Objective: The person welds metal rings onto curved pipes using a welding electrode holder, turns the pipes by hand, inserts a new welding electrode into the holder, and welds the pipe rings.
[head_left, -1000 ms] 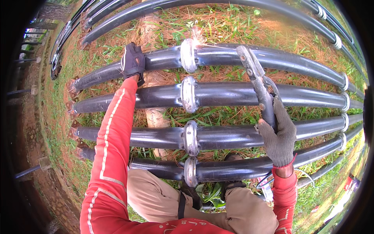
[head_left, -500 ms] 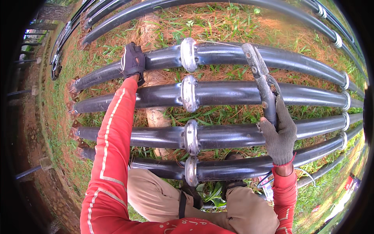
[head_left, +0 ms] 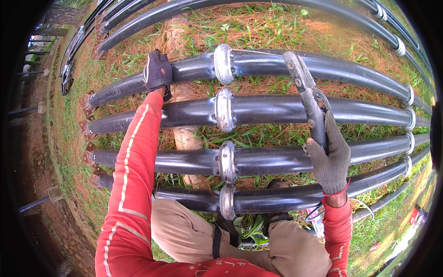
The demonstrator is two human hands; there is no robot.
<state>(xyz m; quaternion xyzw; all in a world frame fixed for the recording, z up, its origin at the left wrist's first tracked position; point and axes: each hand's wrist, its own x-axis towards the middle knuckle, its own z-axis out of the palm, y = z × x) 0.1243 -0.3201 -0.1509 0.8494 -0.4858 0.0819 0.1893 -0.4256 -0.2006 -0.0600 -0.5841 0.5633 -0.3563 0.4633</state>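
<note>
Green grass and brown needles: ground (head_left: 263, 32), spread below the fingers of the left hand (head_left: 158, 71) and the right hand (head_left: 332, 161). Four black pipes (head_left: 267, 110) lie side by side over it, running crosswise beneath both sets of fingers. Far pipe (head_left: 263, 63) of the four: directly under the left fingers. Pale log (head_left: 187, 137): passes beneath the pipes, just right of the left fingers. Rod holder (head_left: 304, 92), dark scuffed metal: in the right fingers, slanting away and slightly left from them, its head over the far pipe. Right hand, grey knit glove: fingers wrapped round the holder's handle. Left hand, dark glove: fingers curled over the far pipe; tips hidden, so firm hold or mere rest cannot be told. Silvery ring (head_left: 223, 64) round the far pipe: right of the left fingers, well to the left of the right fingers and beyond them. Thin rod (head_left: 258, 52): beyond the right fingers, extending left from the holder's head; its end lies at the ring's right side, contact not discernible
</note>
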